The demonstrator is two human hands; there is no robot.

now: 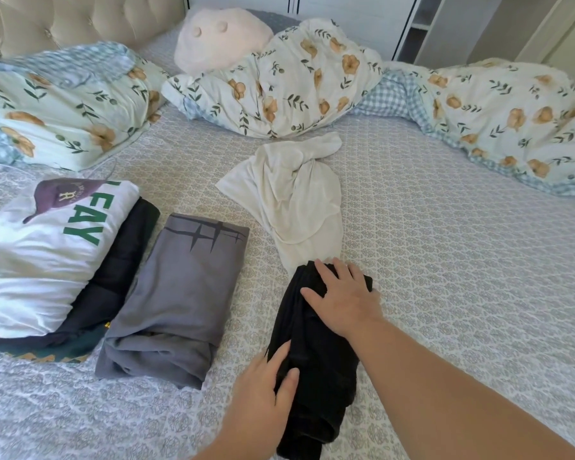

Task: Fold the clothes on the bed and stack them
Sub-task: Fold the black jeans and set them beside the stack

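A black garment lies folded into a narrow strip on the bed, near the front centre. My right hand rests flat on its far end, fingers spread. My left hand presses against its near left side, fingers on the cloth. Just beyond it lies a crumpled cream garment, unfolded. To the left sits a folded grey shirt with a dark print. Further left is a stack: a folded white shirt with green letters on top of dark folded clothes.
A bunched floral duvet runs along the far side of the bed, with a floral pillow at the left and a pale plush cushion behind. The patterned grey bedspread is bare at the right. A white wardrobe stands beyond.
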